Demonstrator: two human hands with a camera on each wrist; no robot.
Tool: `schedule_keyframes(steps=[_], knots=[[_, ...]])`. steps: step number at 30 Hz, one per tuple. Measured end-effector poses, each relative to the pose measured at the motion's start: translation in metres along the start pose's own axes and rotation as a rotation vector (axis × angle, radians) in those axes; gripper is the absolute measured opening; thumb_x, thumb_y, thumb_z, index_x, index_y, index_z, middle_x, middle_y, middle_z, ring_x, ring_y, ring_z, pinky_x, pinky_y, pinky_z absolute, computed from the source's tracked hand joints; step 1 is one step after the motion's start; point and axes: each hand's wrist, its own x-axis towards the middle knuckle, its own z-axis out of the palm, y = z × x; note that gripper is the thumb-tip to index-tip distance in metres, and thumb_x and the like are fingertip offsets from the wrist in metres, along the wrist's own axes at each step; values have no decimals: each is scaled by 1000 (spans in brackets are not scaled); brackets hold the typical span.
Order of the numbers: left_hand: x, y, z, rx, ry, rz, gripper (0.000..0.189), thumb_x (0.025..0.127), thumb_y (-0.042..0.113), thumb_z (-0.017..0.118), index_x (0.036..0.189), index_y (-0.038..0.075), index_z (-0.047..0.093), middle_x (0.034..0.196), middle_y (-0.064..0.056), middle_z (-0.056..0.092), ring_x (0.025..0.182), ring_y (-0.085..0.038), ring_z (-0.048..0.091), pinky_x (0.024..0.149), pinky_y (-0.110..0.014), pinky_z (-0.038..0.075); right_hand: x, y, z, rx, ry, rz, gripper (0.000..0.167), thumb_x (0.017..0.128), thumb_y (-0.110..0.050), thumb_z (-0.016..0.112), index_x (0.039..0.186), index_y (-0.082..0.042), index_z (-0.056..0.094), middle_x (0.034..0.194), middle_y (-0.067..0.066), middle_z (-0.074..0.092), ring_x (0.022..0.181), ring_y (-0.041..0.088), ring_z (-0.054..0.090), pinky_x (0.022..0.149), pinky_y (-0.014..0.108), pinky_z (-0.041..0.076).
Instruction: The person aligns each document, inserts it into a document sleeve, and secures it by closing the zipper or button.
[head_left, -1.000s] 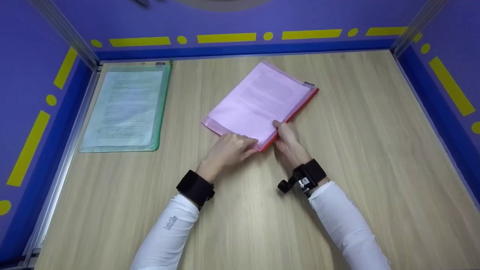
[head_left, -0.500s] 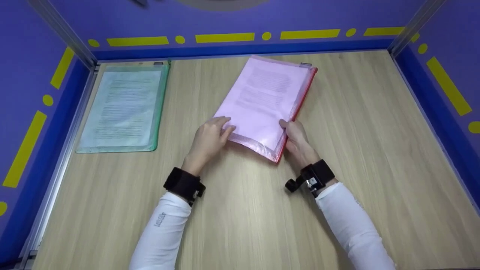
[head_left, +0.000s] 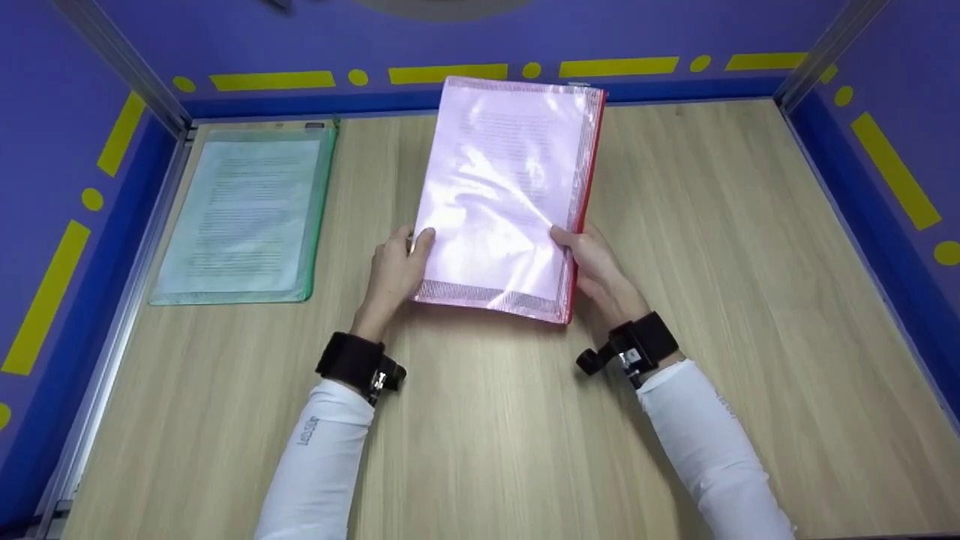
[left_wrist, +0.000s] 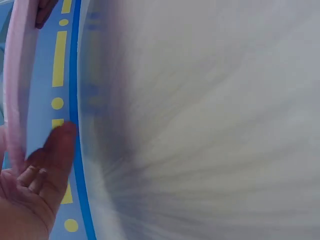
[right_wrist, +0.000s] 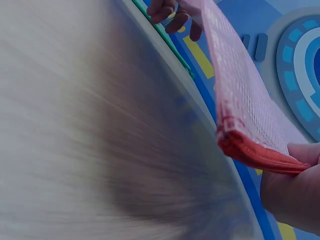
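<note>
A pink translucent zip document pouch [head_left: 502, 187] with a red zipper edge and printed paper inside is held up off the table, tilted towards the head camera. My left hand [head_left: 396, 266] grips its left edge, thumb on the front face and fingers behind. On the opposite side my right hand [head_left: 596, 262] pinches the red zipper edge, its thumb lying on the front. In the right wrist view the red zipper [right_wrist: 260, 155] runs into the right hand [right_wrist: 295, 190]. The left wrist view shows the left hand [left_wrist: 37, 185] at the pouch's edge [left_wrist: 17, 90].
A green zip document pouch [head_left: 240, 217] with printed paper lies flat at the table's left. Blue-purple panels with yellow dashes wall the wooden table [head_left: 480, 450] at the back [head_left: 637, 45] and both sides.
The pink pouch has turned more upright and been raised from the table. My left hand has moved from its bottom edge to its left edge and taken hold; the right hand keeps its grip.
</note>
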Motion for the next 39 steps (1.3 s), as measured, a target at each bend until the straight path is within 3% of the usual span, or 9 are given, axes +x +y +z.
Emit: schedule_keyframes(steps=[5, 8, 14, 17, 23, 27, 32, 36, 39], knots=[[-2, 2, 4, -157, -32, 20, 49, 103, 33, 50, 139, 0, 48, 127, -25, 62, 119, -36, 62, 106, -47, 49, 0, -3, 1, 2, -16, 1, 51, 100, -12, 53, 148, -8, 36, 112, 3, 62, 96, 15, 65, 86, 29, 54], [-3, 6, 3, -225, -37, 42, 41, 102, 20, 51, 137, -1, 48, 121, -26, 63, 111, -36, 63, 100, -45, 52, -1, -5, 2, -7, -22, -13, 50, 100, -12, 53, 147, -6, 36, 111, 3, 63, 96, 15, 65, 87, 29, 53], [-5, 9, 3, -220, 27, 45, 33, 103, 13, 48, 131, -2, 50, 111, -24, 64, 88, -25, 60, 81, -37, 54, -8, -7, 0, -80, -67, -42, 56, 98, -12, 58, 148, -7, 35, 109, 2, 58, 98, 15, 60, 87, 27, 52], [-7, 6, 2, -204, 59, 52, 32, 103, 11, 46, 131, -3, 49, 109, -26, 64, 83, -25, 56, 79, -38, 52, -13, -7, -1, -82, -130, -44, 67, 95, -4, 58, 155, -10, 27, 115, 6, 58, 102, 16, 61, 89, 26, 54], [-8, 0, -2, -170, 87, 50, 37, 104, 10, 44, 138, -4, 45, 128, -31, 61, 116, -40, 61, 103, -50, 49, -18, -7, -1, -166, -231, -36, 85, 89, 11, 53, 159, -9, 9, 151, 16, 46, 131, 23, 53, 100, 23, 52], [-8, -3, -7, -162, 69, 13, 38, 103, 10, 42, 138, -5, 45, 133, -31, 58, 123, -40, 58, 108, -50, 45, -17, -6, 1, -292, -213, -51, 75, 91, 7, 55, 156, -4, 20, 143, 22, 54, 119, 25, 64, 92, 28, 57], [-7, -8, -14, -111, -24, -69, 50, 101, 10, 37, 149, -3, 33, 145, -30, 48, 129, -40, 52, 113, -49, 42, -11, -4, 6, -370, -156, -30, 60, 93, 2, 58, 150, -2, 37, 131, 26, 62, 92, 16, 72, 83, 30, 61], [-6, -13, -18, -65, -104, -126, 57, 100, 9, 35, 154, -3, 21, 152, -30, 40, 136, -42, 46, 116, -50, 38, -5, -3, 10, -470, -120, 17, 58, 94, -3, 62, 148, -1, 41, 129, 25, 63, 88, 13, 70, 83, 29, 60], [-5, -17, -17, -32, -128, -151, 57, 100, 8, 34, 154, -2, 20, 151, -31, 40, 137, -43, 45, 116, -51, 38, 0, -3, 13, -580, -98, 26, 58, 94, -8, 65, 147, -1, 43, 127, 24, 64, 86, 13, 69, 81, 29, 60]])
